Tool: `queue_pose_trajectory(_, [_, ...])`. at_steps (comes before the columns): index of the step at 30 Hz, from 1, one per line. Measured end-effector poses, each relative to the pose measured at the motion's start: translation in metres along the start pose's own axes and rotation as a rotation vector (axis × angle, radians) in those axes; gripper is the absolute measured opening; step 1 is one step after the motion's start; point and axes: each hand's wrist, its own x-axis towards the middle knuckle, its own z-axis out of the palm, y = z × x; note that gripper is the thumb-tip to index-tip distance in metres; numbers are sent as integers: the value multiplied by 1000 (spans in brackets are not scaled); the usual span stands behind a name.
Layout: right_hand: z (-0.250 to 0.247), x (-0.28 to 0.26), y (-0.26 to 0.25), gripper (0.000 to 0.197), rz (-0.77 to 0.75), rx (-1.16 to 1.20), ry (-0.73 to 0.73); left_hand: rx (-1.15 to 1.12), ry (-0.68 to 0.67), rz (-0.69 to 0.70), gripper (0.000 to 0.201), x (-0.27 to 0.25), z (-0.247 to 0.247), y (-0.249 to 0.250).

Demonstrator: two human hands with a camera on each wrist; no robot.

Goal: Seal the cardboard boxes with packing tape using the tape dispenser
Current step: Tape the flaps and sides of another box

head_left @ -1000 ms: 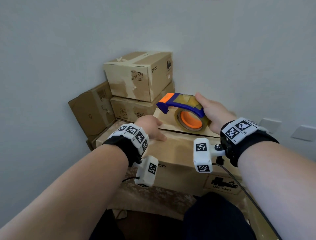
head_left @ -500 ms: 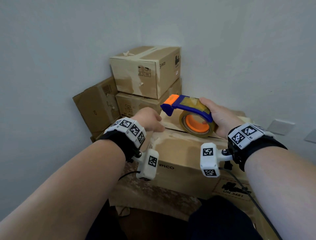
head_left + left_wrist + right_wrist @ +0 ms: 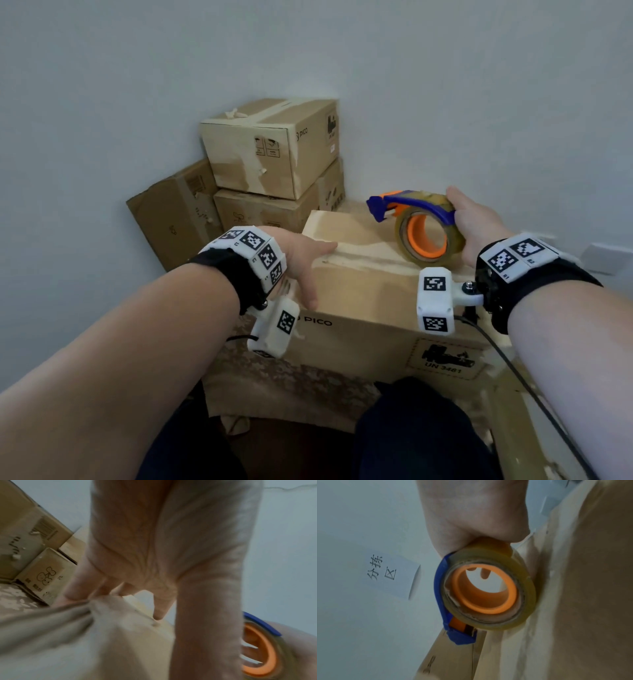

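A brown cardboard box [image 3: 370, 301] marked PICO stands right in front of me, its top flaps down with a seam across. My right hand [image 3: 479, 226] grips a blue and orange tape dispenser [image 3: 421, 229] holding a roll of clear tape, its roll touching the box top on the right; in the right wrist view my fingers curl round the dispenser [image 3: 481, 595]. My left hand [image 3: 305, 260] lies on the box's left top corner, fingers stretched over the far side, thumb down the near face. In the left wrist view the fingers [image 3: 159, 609] press on the box edge [image 3: 120, 635].
More cardboard boxes [image 3: 270, 147] are stacked in the wall corner behind, with one [image 3: 174, 212] leaning at the left. A paper label [image 3: 392, 573] hangs on the wall. A cable [image 3: 534, 390] runs from my right wrist. My knees sit below the box.
The dispenser has tipped level and moved right across the box top, its roll now lower on the box. My left hand slid onto the box corner and its fingers stretched out.
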Motion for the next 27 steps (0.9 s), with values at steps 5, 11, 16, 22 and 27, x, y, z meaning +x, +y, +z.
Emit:
queue_pose_trajectory(5, [-41,-5,-4,40,42,-75,143,103,57,190,132,13,1,37])
queue_pose_trajectory(11, [-81,-5,-6,35,27,-184,186,422,227,150,111,31,3,75])
queue_pose_trajectory(16, [-98,1,-3,33,93,-63,161,278,553,-135,34,36,-19,81])
queue_pose_trajectory(22, [-93,-2,-9,31,239,56,93,76,238,131,85,17,-5,137])
queue_pose_trajectory(27, [-81,-2,-7,36,172,10,26,286,172,82,121,30,19,152])
